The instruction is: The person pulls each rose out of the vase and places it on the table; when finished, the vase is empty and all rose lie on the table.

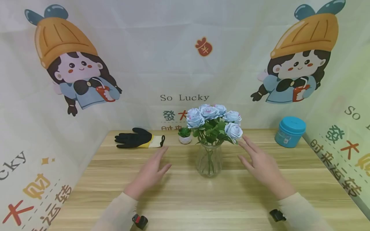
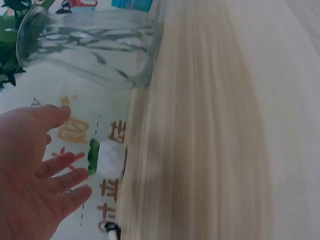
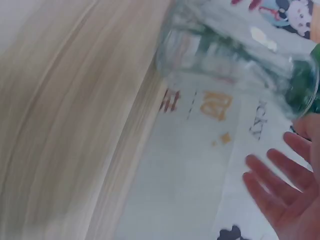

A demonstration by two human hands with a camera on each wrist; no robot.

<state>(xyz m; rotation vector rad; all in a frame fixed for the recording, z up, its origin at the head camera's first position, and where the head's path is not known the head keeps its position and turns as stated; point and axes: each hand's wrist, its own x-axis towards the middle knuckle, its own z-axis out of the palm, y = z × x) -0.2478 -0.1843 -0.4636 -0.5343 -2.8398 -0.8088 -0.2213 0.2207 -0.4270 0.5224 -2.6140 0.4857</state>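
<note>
Left hand [image 1: 148, 173] and right hand [image 1: 264, 167], grip spread, flank the vase [image 1: 209, 163]; a one-sided knock could topple it.

L hand [image 2: 24, 172] at lower L of frame, palm partly visible, fingers loosely spread, thumb apart, nothing held. Just above it in frame: clear glass vase [image 2: 95, 47], seen sideways w/ mouth twd L edge & base twd pale wood-grain tabletop [image 2: 215, 125]; gap btwn thumb & glass. Dk stems show thru the glass; dk green leaves [image 2: 7, 50] past the mouth, cut off by frame. Small white pot [image 2: 111, 160] w/ green plant [image 2: 93, 156] nr fingertips, blurry. Bkgd: whitish backdrop [image 2: 30, 92] w/ orange, red & brown printed characters. Bright blue obj [image 2: 136, 4] at top, mostly cropped.
</note>
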